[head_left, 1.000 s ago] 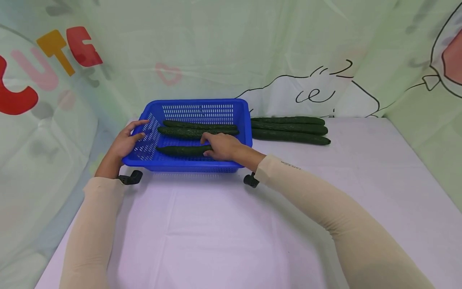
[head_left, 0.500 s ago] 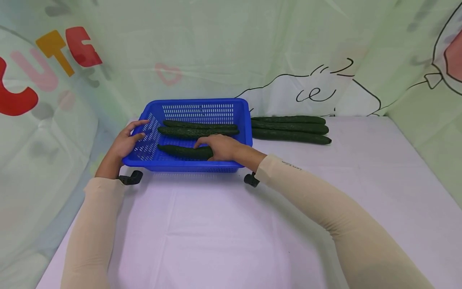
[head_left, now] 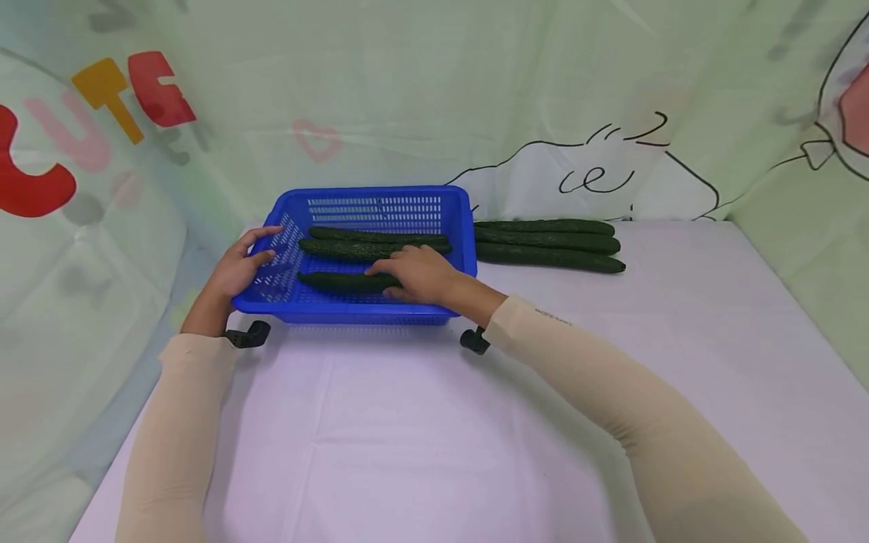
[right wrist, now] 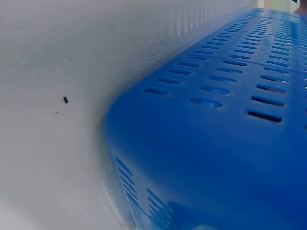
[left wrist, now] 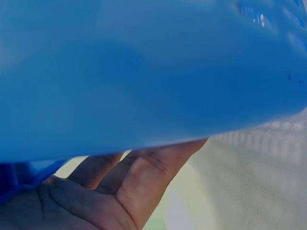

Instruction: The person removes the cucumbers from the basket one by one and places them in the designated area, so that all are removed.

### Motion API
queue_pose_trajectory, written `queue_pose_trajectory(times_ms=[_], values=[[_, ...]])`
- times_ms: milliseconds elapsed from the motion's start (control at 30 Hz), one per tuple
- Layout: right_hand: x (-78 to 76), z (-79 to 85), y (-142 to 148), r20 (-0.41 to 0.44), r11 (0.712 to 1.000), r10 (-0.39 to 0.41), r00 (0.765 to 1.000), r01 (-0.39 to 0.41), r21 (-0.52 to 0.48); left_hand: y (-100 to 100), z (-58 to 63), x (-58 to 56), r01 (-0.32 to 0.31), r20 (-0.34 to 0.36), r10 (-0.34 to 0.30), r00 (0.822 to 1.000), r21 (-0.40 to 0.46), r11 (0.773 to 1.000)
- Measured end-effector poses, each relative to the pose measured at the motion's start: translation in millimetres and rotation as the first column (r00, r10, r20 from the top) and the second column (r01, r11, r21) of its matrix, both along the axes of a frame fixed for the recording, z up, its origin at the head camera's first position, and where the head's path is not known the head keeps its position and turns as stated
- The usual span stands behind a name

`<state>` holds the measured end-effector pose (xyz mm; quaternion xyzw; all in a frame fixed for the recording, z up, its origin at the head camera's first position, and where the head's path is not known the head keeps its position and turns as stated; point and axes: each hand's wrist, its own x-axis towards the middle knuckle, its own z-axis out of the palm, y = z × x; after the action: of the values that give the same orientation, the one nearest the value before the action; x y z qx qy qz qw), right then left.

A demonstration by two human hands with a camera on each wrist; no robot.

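Observation:
A blue plastic basket (head_left: 373, 309) with slotted walls stands at the back of the table. My left hand (head_left: 237, 268) holds its left rim, with the thumb over the inside; in the left wrist view my palm and fingers (left wrist: 148, 177) show beneath the rim. Inside the basket, my right hand (head_left: 424, 275) grips the right part of the front cucumber (head_left: 346, 283), covering that end. Behind it lie two more cucumbers, a middle one (head_left: 339, 250) and a back one (head_left: 373, 236), side by side. Only the basket's outer wall (right wrist: 216, 143) and the tablecloth appear in the right wrist view.
Three cucumbers (head_left: 546, 240) lie together on the white tablecloth (head_left: 407, 422), right of the basket and close to its wall. A pale printed curtain (head_left: 407, 90) hangs behind the table and along both sides.
My right hand's fingers have shifted slightly left along the front cucumber, which has turned a little within the basket. My left hand keeps its place on the rim.

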<state>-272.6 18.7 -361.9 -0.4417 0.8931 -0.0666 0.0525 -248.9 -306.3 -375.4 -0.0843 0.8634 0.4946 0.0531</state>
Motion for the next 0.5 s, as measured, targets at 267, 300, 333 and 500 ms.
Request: queue_pose_trajectory(times_ms=[267,300,333,500], values=[[1.5,2.7,-1.3,-0.126,0.999,-0.009,0.992,0.013,0.035,-0.9,1.6,-0.5,0.005,-0.004,-0.005,1.0,0.017,1.0],[1.8,2.7,-1.2,-0.137,0.999,-0.012,0.99,0.018,0.038,-0.7,1.5,-0.3,0.003,-0.001,-0.003,1.0,0.02,1.0],[1.9,2.5,-1.1,-0.149,0.999,-0.016,0.989,0.022,0.038,-0.5,1.3,-0.3,0.002,0.001,-0.002,1.0,0.02,1.0],[2.0,-0.4,1.7,-0.22,0.998,-0.042,0.975,0.05,0.028,1.6,0.4,-0.2,-0.001,0.008,0.001,1.0,0.027,1.0]])
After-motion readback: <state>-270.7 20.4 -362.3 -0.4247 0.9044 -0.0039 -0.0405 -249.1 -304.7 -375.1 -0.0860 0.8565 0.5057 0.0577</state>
